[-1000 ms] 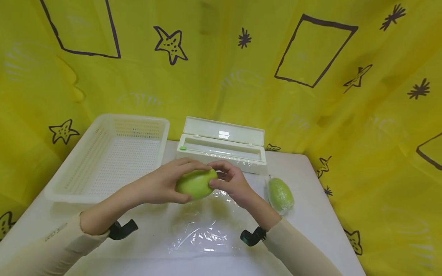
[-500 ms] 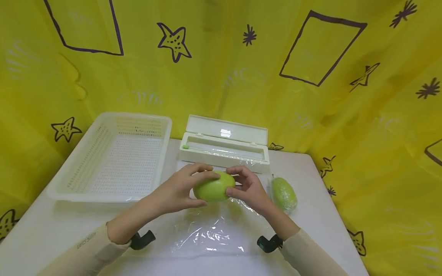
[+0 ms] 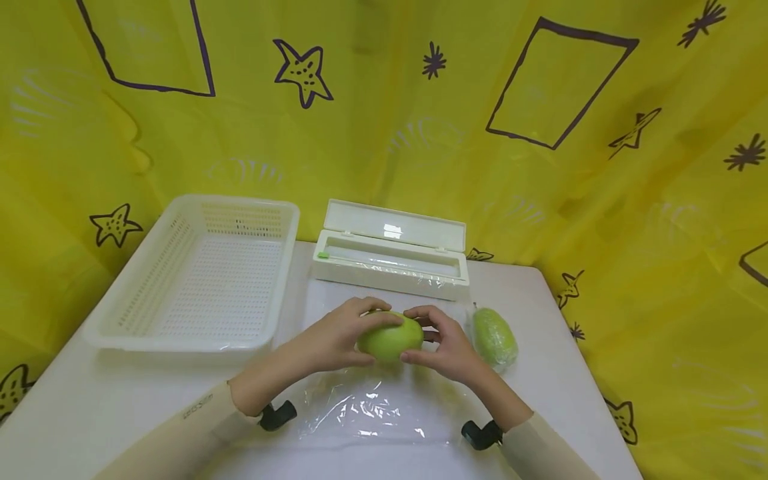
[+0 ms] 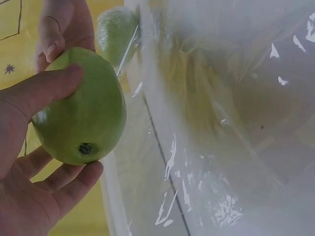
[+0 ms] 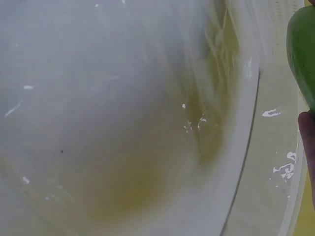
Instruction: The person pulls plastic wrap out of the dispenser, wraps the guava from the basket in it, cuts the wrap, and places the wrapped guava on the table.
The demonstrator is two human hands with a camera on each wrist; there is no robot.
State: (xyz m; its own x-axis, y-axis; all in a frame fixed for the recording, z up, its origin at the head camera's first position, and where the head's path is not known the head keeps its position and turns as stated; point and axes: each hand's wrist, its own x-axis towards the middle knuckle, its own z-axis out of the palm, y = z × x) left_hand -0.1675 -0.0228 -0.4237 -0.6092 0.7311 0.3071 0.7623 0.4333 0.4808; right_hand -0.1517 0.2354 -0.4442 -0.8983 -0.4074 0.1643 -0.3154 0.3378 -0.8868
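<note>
A green pear [image 3: 391,338] is held between both hands above the table. My left hand [image 3: 351,337] grips its left end, fingers over the top and thumb underneath. My right hand [image 3: 447,343] holds the other end, its thumb and fingertips against the skin. The pear's dark blossom end faces the left wrist view, where the whole fruit [image 4: 81,110] shows. Only one side of the pear [image 5: 301,54] reaches the right wrist view's edge. Beneath lies a sheet of clear cling film [image 3: 366,407], wrinkled and shiny, spread on the table.
A second pear [image 3: 494,335], wrapped in film, lies right of my right hand. Behind the hands stands a white cling film dispenser [image 3: 390,277], lid raised, with a green slider at its left. At left is a white plastic basket [image 3: 180,343]. A yellow curtain [image 3: 384,133] hangs behind the table.
Both hands have moved the pear to the right and slightly nearer, over the film. The wrapped pear, dispenser and basket stay in place; the head view has shifted slightly.
</note>
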